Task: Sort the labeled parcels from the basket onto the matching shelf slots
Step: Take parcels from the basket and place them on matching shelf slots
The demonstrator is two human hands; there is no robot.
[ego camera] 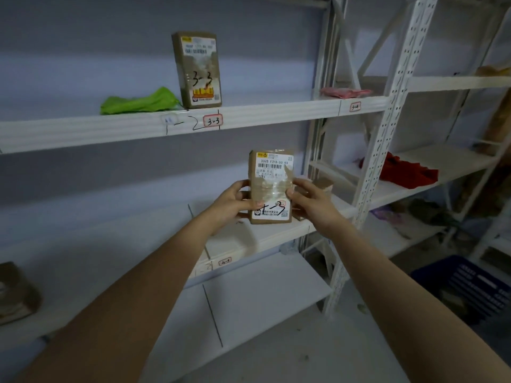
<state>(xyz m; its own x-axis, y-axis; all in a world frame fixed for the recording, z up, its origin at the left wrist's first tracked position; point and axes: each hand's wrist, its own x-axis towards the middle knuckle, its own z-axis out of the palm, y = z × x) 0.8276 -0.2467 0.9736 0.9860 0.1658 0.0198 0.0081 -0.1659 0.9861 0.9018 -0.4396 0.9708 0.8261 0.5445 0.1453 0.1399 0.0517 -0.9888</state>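
We face a pale blue-grey wall (83,51) behind a white metal shelving unit (249,114) whose boards run across our view. To the right a perforated white upright (398,106) with diagonal braces joins it to a second white rack (456,82) set at an angle. Below, we see a grey concrete floor (345,355), scuffed and spotted. The light is dim and even, and cool in tone, leaving the far right corner darker than the rest.

A white metal shelf (249,117) carries an upright brown parcel (197,70) marked 3-3 above the 3-3 tag (212,121), a green bag (139,102) just left of it.
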